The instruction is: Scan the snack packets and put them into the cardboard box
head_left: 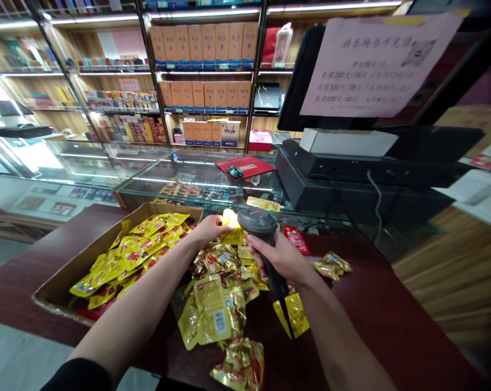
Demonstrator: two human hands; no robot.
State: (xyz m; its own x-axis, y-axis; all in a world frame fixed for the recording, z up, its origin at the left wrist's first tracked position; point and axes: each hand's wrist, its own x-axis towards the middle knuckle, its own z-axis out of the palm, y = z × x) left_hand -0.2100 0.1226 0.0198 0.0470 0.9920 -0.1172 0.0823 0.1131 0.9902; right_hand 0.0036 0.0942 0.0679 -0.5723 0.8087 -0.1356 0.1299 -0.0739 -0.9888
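Right hand [281, 256] holds scanner [258, 219]; sign [367, 65] shows 200, 300, 500.

Stocked shelves [204, 73], a glass counter [188, 169] and a barcode scanner [258, 221] show a shop.

Slim white strip lights [335, 7] brighten the shelves, and daylight-white glare washes out the far left. A hot glow bleaches part of the small yellow plastic packet [232, 237] beside the dark grey plastic scanner [258, 221]. Crumpled gold foil packets [218, 260] glint; the clear glass display case [196, 168] mirrors bright lines. Toward the dim right edge, the wood-grain panel [448, 266] smears, stretched and blurred.
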